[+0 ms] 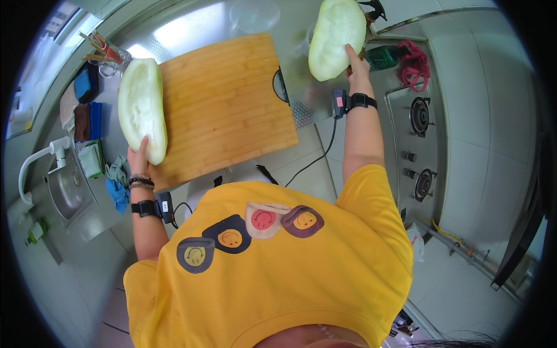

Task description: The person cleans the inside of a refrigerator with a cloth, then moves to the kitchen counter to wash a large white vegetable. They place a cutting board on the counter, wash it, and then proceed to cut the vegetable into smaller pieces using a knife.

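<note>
My left hand (140, 161) grips the lower end of a long, pale green gourd half (141, 104), its scooped-out white hollow facing up. That half lies along the left edge of a bamboo cutting board (217, 104), partly overlapping it. Out past the board's right edge, my right hand (359, 65) holds a second pale gourd half (337, 39), thumb on its upper face and fingers hidden beneath. Whether this second half rests on the counter or is lifted cannot be told. The board's black handle inset (280, 86) shows at its right edge.
A see-through plastic bowl (254, 15) stands behind the board. Left are a glass mug with sticks (111, 58), folded cloths (87, 122) and a sink (69, 187). Right are a spray bottle (375, 11), a green bottle (383, 58) and a gas stove (411, 143).
</note>
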A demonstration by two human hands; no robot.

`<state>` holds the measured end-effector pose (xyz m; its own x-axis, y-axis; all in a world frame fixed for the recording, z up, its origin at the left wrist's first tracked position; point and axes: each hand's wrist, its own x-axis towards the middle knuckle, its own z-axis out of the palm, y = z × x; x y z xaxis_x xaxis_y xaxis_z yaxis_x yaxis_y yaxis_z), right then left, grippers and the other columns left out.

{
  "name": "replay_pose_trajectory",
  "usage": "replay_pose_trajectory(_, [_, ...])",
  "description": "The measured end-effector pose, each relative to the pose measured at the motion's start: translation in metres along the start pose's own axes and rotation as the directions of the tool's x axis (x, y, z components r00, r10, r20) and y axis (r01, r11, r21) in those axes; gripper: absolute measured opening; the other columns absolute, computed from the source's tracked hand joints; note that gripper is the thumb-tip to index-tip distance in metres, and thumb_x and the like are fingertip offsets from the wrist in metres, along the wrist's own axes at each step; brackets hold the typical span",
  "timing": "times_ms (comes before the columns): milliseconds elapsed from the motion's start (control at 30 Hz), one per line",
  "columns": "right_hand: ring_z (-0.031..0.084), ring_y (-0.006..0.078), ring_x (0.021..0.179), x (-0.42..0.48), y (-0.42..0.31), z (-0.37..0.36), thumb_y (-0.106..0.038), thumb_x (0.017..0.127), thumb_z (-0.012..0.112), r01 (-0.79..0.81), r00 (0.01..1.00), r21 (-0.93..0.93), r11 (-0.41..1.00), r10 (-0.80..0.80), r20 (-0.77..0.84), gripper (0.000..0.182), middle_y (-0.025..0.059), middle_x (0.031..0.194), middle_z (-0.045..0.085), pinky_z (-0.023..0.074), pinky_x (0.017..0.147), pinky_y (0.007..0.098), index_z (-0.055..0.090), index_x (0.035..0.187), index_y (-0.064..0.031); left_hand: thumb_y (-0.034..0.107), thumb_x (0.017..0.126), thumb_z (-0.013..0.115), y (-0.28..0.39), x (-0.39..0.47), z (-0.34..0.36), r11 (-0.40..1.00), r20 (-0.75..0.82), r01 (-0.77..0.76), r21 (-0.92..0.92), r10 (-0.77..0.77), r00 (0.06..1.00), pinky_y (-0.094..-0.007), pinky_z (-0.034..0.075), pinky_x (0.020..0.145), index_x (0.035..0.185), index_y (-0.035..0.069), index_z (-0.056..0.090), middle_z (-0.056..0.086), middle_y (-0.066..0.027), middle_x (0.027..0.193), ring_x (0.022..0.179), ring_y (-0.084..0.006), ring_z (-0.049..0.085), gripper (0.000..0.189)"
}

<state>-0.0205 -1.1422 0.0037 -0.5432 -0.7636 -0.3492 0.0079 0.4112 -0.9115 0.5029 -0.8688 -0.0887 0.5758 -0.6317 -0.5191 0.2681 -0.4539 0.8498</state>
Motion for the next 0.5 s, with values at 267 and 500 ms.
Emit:
replay_pose_trajectory(267, [0.06, 0.0234, 0.079, 0.047, 0.018, 0.0, -0.017, 0.055, 0.081, 0.165, 0.983, -0.067, 0.984, -0.17, -0.068, 0.068, 0.0166, 0.098, 0.056, 0.048, 0.058, 0.0329, 0.044, 0.107, 0.006, 0.021, 0.077, 0.067, 0.005, 0.0, 0.004, 1.0, 0.014, 0.017, 0.01, -0.017, 1.0, -0.0313, 0.047, 0.077, 0.116, -0.001, 0.044, 0.054, -0.0109, 0.11, 0.096, -0.0211, 0.056, 0.051])
replay_pose_trajectory(500, [0.06, 0.0254, 0.08, 0.038, 0.005, 0.011, -0.014, 0.057, 0.077, 0.14, 0.984, -0.056, 0.989, -0.145, -0.1, 0.056, 0.0165, 0.097, 0.058, 0.049, 0.065, 0.0355, 0.05, 0.102, 0.0057, 0.025, 0.077, 0.066, 0.002, 0.003, 0.002, 0.937, -0.289, -0.19, 0.293, 0.276, 0.916, -0.0324, 0.042, 0.083, 0.12, -0.002, 0.042, 0.046, -0.0153, 0.119, 0.102, -0.0209, 0.05, 0.056])
